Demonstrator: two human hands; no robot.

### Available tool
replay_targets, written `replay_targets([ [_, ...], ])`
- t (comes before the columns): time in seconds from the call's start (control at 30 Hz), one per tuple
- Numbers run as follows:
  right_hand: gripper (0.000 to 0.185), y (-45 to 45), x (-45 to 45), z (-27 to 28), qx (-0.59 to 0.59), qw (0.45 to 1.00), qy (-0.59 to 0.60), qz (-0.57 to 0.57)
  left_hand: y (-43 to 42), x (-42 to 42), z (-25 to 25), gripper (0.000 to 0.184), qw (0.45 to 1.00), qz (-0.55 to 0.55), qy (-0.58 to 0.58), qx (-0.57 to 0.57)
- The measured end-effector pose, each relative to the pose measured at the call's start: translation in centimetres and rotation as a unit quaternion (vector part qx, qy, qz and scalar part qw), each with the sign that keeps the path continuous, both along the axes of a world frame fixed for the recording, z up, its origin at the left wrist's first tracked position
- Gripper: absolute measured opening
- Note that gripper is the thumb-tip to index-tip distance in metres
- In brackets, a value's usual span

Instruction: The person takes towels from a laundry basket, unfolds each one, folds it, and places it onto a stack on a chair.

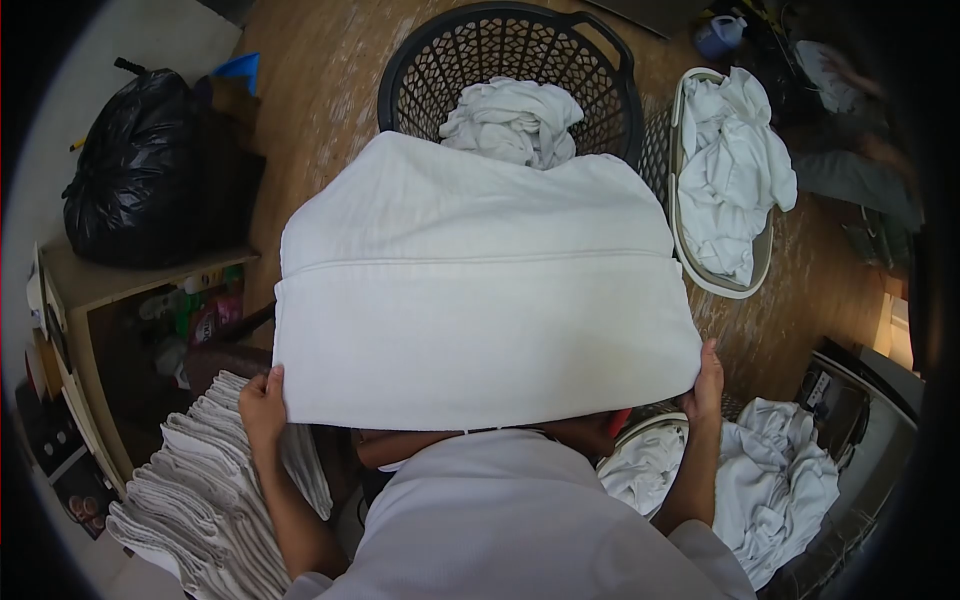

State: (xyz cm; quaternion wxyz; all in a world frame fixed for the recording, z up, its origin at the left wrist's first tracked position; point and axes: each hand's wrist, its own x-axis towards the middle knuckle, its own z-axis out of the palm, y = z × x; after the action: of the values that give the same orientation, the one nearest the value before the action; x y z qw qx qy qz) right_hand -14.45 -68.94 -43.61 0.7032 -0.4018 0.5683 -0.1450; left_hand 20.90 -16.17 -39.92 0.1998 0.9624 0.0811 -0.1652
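Observation:
A wide white cloth (480,320) is spread in front of my body, a horizontal fold line running across it. Its left edge is pinched in my left hand (264,404), thumb uppermost. On the opposite side my right hand (706,382) grips the right edge near the lower corner. The cloth's far edge overlaps the near rim of a black basket (400,90), where crumpled white cloth (515,115) lies. Beside my left forearm stands a stack of folded white cloths (200,490).
An oval basket (752,285) of white cloth stands at the upper right. More crumpled cloth (770,480) lies at the lower right. A black bag (130,170) rests on a shelf unit (100,285) at the left. Part of another person (860,180) shows at the far right.

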Motion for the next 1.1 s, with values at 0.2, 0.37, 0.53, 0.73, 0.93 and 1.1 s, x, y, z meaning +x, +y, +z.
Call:
replay_targets([
  [0.2, 0.045, -0.3, -0.6, -0.5, -0.027, 0.999, 0.028, 0.03, -0.5, 0.2, 0.9, 0.048, 0.997, -0.043, 0.015, 0.058],
  [0.37, 0.04, -0.1, -1.0, -1.2, -0.02, 0.997, 0.057, 0.04, -0.6, 0.3, 0.5, 0.05, 0.978, -0.109, 0.062, 0.164],
  [0.53, 0.039, -0.3, -2.2, -0.5, -0.029, 0.999, 0.008, 0.019, 0.8, 0.5, 0.7, 0.048, 0.977, -0.125, 0.072, 0.156],
  [0.73, 0.04, -0.4, -2.8, 0.8, -0.022, 0.999, -0.023, -0.016, -0.5, 0.5, 3.2, 0.048, 0.977, -0.084, 0.101, 0.17],
  [0.93, 0.034, -0.6, -0.9, -2.4, 0.055, 0.995, -0.023, 0.079, -0.5, 0.9, 2.5, 0.042, 0.971, -0.126, 0.091, 0.18],
  [1.1, 0.034, -3.7, 4.6, -4.3, 0.179, 0.972, -0.116, 0.098, -4.1, 1.2, 1.6, 0.03, 0.989, -0.11, 0.027, -0.093],
])
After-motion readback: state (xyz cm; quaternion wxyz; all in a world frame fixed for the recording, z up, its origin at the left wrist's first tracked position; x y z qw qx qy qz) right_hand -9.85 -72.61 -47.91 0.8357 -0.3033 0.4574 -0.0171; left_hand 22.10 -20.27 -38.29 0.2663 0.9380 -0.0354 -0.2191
